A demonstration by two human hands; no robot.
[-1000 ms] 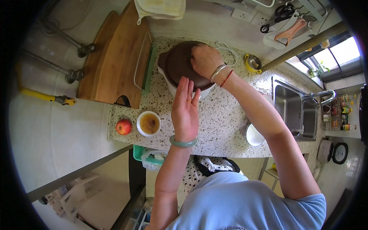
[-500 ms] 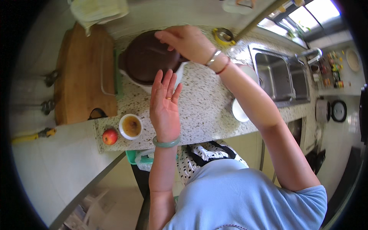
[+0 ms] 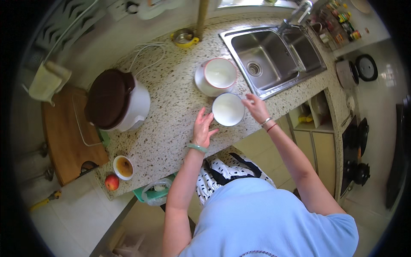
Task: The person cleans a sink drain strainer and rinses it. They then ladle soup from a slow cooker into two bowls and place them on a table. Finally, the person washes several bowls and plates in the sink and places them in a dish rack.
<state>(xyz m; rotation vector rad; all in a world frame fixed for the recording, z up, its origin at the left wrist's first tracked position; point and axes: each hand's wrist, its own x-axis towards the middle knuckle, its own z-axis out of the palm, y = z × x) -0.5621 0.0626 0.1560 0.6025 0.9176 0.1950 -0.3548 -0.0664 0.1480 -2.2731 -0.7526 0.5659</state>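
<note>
A white bowl with a thin dark rim [image 3: 229, 110] stands on the speckled counter between my hands. My left hand [image 3: 204, 129], with a green bangle at its wrist, is open at the bowl's left side, fingers spread. On the other side my right hand [image 3: 257, 108] reaches to the rim with its fingers apart. Whether those fingertips touch the bowl cannot be made out. Just behind it, a red-rimmed white bowl [image 3: 220, 73] rests on another white dish [image 3: 205, 85].
A white pot with a brown lid [image 3: 109, 99] stands at left by a wooden board [image 3: 70, 132]. A cup of brownish liquid [image 3: 124, 167] and an apple [image 3: 112, 182] sit near the front edge. The steel sink [image 3: 261, 55] lies far right; a yellow container [image 3: 184, 37] stands at the back.
Both hands have left the brown-lidded pot and come down to the white bowl at the right. The whole view has swung toward the sink, so the pot appears farther left.
</note>
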